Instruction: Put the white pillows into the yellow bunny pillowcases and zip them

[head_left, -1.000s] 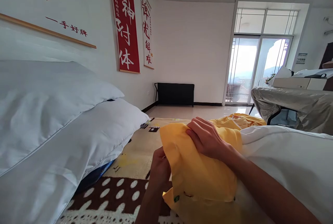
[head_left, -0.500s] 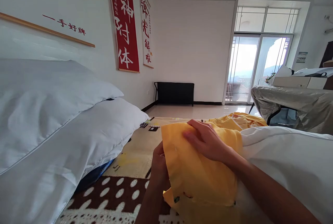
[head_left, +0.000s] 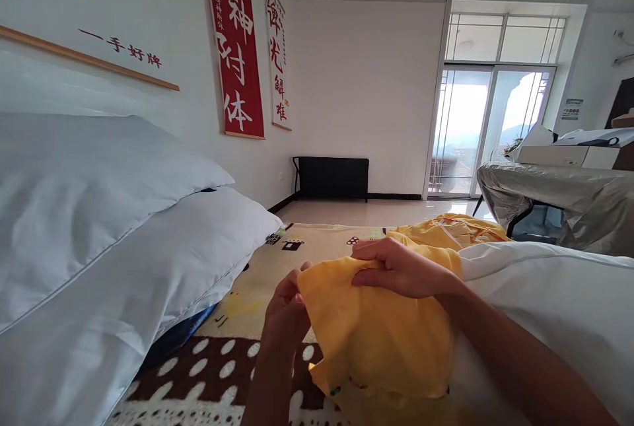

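Note:
A yellow pillowcase [head_left: 391, 333] hangs between my hands over the near end of a white pillow [head_left: 545, 300] at the right. My left hand [head_left: 287, 314] pinches the case's upper left corner. With thumb below and fingers on top, my right hand [head_left: 396, 269] grips the upper edge further right. Part of the pillow lies behind the cloth and my right forearm, so how far the case covers it is hidden.
Two white pillows [head_left: 113, 168] are stacked at the left, on something blue [head_left: 183, 330]. More yellow cloth [head_left: 456, 229] lies bunched beyond my right hand. A patterned blanket [head_left: 267, 307] spreads underneath. A plastic-covered table [head_left: 559, 188] with boxes stands at the right.
My left hand has moved left and up to the case's corner. The right hand has dropped slightly, and the cloth's upper edge has sunk lower and tilted between them.

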Demonstrator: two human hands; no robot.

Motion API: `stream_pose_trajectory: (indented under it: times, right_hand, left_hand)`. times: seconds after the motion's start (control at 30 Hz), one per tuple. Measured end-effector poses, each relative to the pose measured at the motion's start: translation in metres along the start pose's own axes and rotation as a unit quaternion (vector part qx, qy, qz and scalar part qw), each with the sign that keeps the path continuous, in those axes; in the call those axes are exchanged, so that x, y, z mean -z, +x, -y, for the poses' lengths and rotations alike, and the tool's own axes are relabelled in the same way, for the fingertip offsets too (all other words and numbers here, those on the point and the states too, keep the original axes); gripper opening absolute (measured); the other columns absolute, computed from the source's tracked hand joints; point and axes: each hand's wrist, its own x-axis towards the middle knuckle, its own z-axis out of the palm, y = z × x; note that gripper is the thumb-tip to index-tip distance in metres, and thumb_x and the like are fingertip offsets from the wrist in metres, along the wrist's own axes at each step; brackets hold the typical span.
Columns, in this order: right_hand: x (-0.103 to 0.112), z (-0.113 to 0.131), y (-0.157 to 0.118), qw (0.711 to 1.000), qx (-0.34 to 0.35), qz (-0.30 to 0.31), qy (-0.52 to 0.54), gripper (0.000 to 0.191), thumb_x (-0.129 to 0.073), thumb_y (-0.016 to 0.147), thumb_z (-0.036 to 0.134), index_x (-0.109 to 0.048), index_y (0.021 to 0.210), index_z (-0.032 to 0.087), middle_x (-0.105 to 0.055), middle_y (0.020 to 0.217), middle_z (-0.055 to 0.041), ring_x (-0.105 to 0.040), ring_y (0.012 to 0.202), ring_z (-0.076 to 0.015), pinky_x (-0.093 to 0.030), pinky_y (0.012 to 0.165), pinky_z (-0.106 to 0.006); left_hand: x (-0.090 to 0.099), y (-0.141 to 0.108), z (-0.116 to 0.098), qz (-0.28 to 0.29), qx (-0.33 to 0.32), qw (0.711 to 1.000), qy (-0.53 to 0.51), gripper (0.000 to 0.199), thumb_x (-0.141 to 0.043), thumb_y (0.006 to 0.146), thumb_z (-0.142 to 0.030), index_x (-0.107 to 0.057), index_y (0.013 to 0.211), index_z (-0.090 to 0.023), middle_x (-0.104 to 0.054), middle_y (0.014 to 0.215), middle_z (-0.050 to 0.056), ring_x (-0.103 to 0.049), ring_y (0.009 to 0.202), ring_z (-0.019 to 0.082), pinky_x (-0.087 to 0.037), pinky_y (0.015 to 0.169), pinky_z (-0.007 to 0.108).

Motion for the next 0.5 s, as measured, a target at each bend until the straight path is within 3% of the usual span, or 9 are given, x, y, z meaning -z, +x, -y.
stream_pose_trajectory:
  times: [0.1, 0.2, 0.27, 0.37, 0.5]
  right_hand:
    - [0.0, 0.001, 0.002, 0.998, -0.048, -0.037, -0.004, 0.037, -0.059, 0.085, 0.038, -0.038, 0.062, 0.018, -0.04, 0.066, 0.0039, -0.036, 0.062, -0.0091, -0.029, 0.057, -0.023]
    - [-0.007, -0.001, 0.005, 0.976, -0.047, -0.182, -0.109, 0.037, -0.058, 0.085, 0.032, -0.035, 0.06, 0.017, -0.039, 0.064, 0.0037, -0.036, 0.062, -0.0093, -0.027, 0.058, -0.023]
    - [-0.012, -0.002, 0.006, 0.956, -0.039, -0.24, -0.165, 0.034, -0.053, 0.087, 0.028, -0.033, 0.061, 0.018, -0.038, 0.063, 0.0039, -0.034, 0.06, -0.0093, -0.026, 0.057, -0.023]
    - [-0.017, -0.006, 0.008, 0.946, -0.046, -0.26, -0.188, 0.032, -0.049, 0.088, 0.027, -0.031, 0.063, 0.019, -0.037, 0.058, 0.0047, -0.03, 0.055, -0.0094, -0.025, 0.054, -0.023]
    - [-0.012, -0.015, 0.011, 0.946, -0.056, -0.275, -0.159, 0.033, -0.049, 0.088, 0.037, -0.033, 0.064, 0.019, -0.037, 0.056, 0.0054, -0.029, 0.054, -0.0091, -0.026, 0.054, -0.023]
  left_hand:
    - [0.001, 0.0, -0.012, 0.011, -0.061, 0.997, 0.044, 0.035, -0.081, 0.058, -0.043, -0.061, 0.07, -0.016, -0.055, 0.067, 0.001, -0.05, 0.06, 0.012, -0.043, 0.055, 0.021]
    - [-0.008, -0.012, -0.027, 0.078, -0.103, 0.977, 0.17, 0.052, -0.062, 0.07, -0.065, -0.065, 0.08, -0.015, -0.057, 0.069, 0.005, -0.052, 0.066, 0.016, -0.046, 0.065, 0.027]
    - [-0.022, -0.023, -0.032, 0.095, -0.1, 0.945, 0.296, 0.049, -0.063, 0.071, -0.062, -0.066, 0.084, -0.015, -0.06, 0.075, 0.006, -0.054, 0.071, 0.019, -0.045, 0.069, 0.028]
    - [-0.045, -0.034, -0.024, 0.002, -0.099, 0.899, 0.428, 0.026, -0.066, 0.075, -0.043, -0.064, 0.08, -0.018, -0.061, 0.076, 0.004, -0.053, 0.071, 0.018, -0.042, 0.064, 0.025]
    - [-0.062, -0.032, 0.0, -0.144, -0.136, 0.897, 0.394, 0.031, -0.06, 0.079, -0.04, -0.045, 0.061, -0.02, -0.038, 0.053, -0.004, -0.035, 0.052, 0.011, -0.03, 0.05, 0.022]
